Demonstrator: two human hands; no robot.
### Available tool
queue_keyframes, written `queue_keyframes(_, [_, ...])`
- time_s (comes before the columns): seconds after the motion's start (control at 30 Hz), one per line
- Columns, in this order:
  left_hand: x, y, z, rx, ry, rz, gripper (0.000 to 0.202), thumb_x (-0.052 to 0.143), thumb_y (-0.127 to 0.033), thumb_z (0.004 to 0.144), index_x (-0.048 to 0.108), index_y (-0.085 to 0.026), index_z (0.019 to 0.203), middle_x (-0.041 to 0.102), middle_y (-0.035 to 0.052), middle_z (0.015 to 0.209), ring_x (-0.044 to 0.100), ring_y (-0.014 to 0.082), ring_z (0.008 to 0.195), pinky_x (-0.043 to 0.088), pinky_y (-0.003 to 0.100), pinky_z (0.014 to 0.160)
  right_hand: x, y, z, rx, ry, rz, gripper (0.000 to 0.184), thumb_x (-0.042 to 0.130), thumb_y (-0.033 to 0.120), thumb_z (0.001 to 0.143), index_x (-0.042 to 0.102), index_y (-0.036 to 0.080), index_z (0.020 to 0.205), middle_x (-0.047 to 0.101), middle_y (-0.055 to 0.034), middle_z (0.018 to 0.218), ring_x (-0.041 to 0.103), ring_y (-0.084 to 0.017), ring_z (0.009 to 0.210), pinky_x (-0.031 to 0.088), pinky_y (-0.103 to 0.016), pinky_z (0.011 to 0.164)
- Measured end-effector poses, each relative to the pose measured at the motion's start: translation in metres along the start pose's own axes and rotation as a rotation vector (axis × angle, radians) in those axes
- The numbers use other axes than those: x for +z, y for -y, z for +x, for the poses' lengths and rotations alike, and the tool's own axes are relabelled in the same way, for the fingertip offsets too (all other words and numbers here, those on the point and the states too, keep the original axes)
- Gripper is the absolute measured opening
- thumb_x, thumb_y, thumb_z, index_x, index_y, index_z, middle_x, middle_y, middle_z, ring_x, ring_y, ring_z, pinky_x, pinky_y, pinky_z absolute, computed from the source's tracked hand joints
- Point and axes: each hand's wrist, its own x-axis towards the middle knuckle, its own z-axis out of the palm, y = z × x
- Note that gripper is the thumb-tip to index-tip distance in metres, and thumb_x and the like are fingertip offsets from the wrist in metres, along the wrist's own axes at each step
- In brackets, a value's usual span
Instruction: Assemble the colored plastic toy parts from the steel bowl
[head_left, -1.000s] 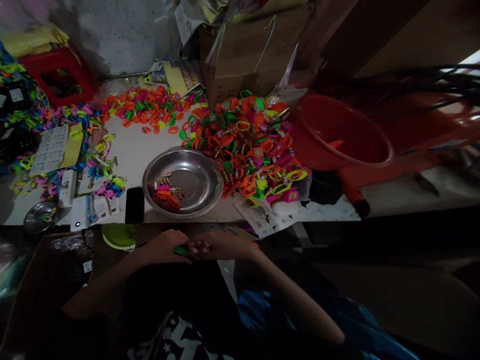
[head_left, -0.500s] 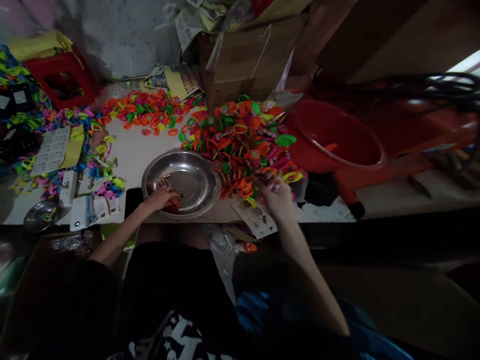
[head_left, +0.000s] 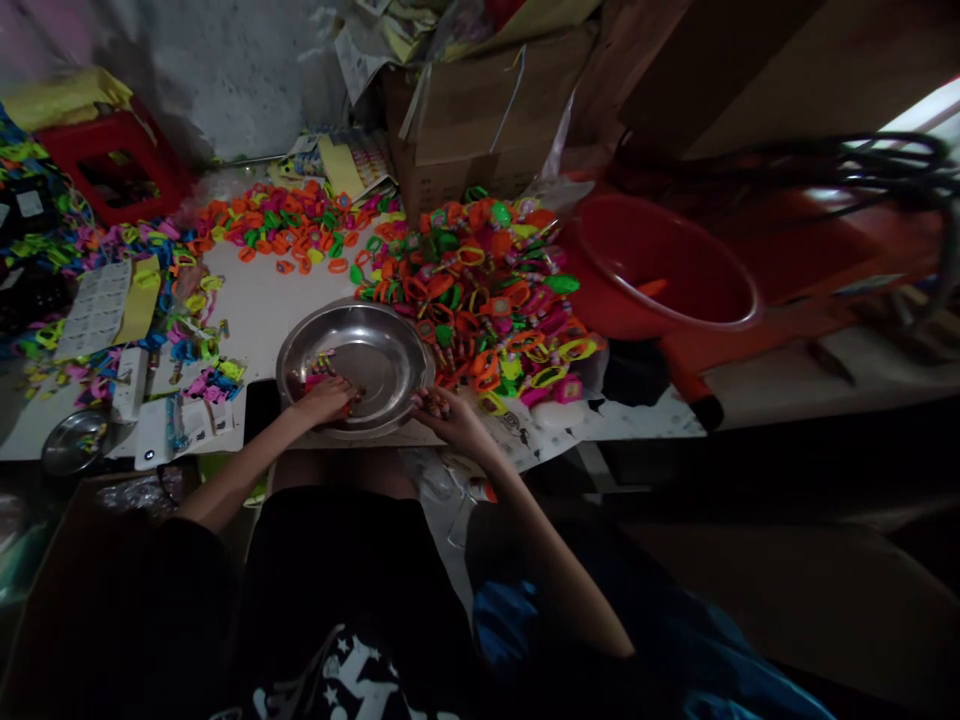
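Observation:
A shiny steel bowl (head_left: 390, 345) stands at the front edge of the white table. My left hand (head_left: 328, 400) reaches over its near left side, fingers curled down into it; a bit of orange-red shows beneath them. Small colourful pieces (head_left: 322, 362) lie in the bowl just beyond that hand. At the bowl's right rim is my right hand (head_left: 456, 420), its fingers pinched together. Something small and multicoloured appears at the fingertips, too blurred to name. Right of the bowl rises a heap of bright plastic toy watches (head_left: 487, 290) in orange, green, pink and yellow.
Beyond the heap stands a red basin (head_left: 675, 320), with a cardboard box (head_left: 480, 120) at the back. More toy watches (head_left: 292, 225) spread along the wall. On the left are a red stool (head_left: 112, 165), a small metal dish (head_left: 75, 440), a white power strip (head_left: 129, 385) and a black phone-like slab (head_left: 261, 412).
My right hand has moved left from the heap's near edge to the bowl's right rim. My left hand stays in the bowl, shifted slightly right. The view has moved a little.

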Motion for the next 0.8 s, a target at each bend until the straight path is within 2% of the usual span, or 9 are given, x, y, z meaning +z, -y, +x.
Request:
queue_keyframes(0.07, [-0.01,-0.008,-0.006,-0.023,-0.037,-0.014,0.019,0.063,-0.025,0.081,0.059,-0.013,0.095,0.063,0.0094,0.099,0.057,0.0203,0.097,0.043,0.032,0.088,0.005,0.003,-0.002,-0.022,0.023,-0.017,0.04,0.067,0.05,0.073,0.058,0.015,0.09,0.062,-0.003,0.08,0.054,-0.013,0.07,0.044,-0.025,0.066])
queue_keyframes(0.17, [-0.029,-0.028,-0.02,-0.073,-0.152,-0.086,0.024,0.055,-0.035,0.09,0.051,-0.014,0.101,0.062,0.0077,0.096,0.06,0.0175,0.089,0.046,0.028,0.078,0.011,0.012,-0.006,-0.029,0.065,-0.012,0.038,0.063,0.048,0.077,0.059,0.014,0.093,0.063,-0.0034,0.081,0.056,-0.014,0.071,0.044,-0.024,0.066])
queue_keyframes(0.3, [-0.054,-0.063,-0.038,-0.063,-0.373,-0.271,0.029,0.056,-0.04,0.089,0.045,-0.016,0.101,0.061,0.0047,0.093,0.062,0.0153,0.083,0.048,0.025,0.071,0.022,0.031,-0.012,-0.079,0.046,-0.017,0.034,0.061,0.046,0.08,0.061,0.014,0.092,0.065,-0.0036,0.08,0.059,-0.015,0.073,0.045,-0.023,0.066])
queue_keyframes(0.4, [-0.067,-0.082,-0.047,-0.058,-0.429,-0.288,0.025,0.057,-0.037,0.089,0.045,-0.017,0.097,0.06,0.0037,0.091,0.063,0.015,0.083,0.05,0.025,0.072,0.029,0.048,-0.016,-0.167,0.022,-0.059,0.028,0.059,0.041,0.083,0.062,0.015,0.094,0.068,-0.0048,0.085,0.063,-0.016,0.075,0.047,-0.023,0.068])
queue_keyframes(0.6, [-0.078,-0.096,-0.056,-0.067,-0.492,-0.252,0.023,0.057,-0.035,0.088,0.047,-0.016,0.097,0.061,0.0036,0.09,0.065,0.0161,0.085,0.052,0.027,0.073,0.036,0.065,-0.023,-0.387,-0.001,-0.157,0.023,0.059,0.03,0.087,0.062,0.017,0.105,0.069,-0.006,0.098,0.067,-0.017,0.086,0.051,-0.024,0.078])
queue_keyframes(0.8, [-0.08,-0.102,-0.06,-0.067,-0.594,-0.297,0.024,0.058,-0.035,0.088,0.049,-0.017,0.101,0.063,0.0037,0.093,0.065,0.0151,0.088,0.053,0.027,0.075,0.031,0.076,-0.03,-0.421,0.032,-0.203,0.021,0.058,0.024,0.087,0.061,0.018,0.107,0.068,-0.0044,0.096,0.066,-0.014,0.084,0.049,-0.021,0.075])
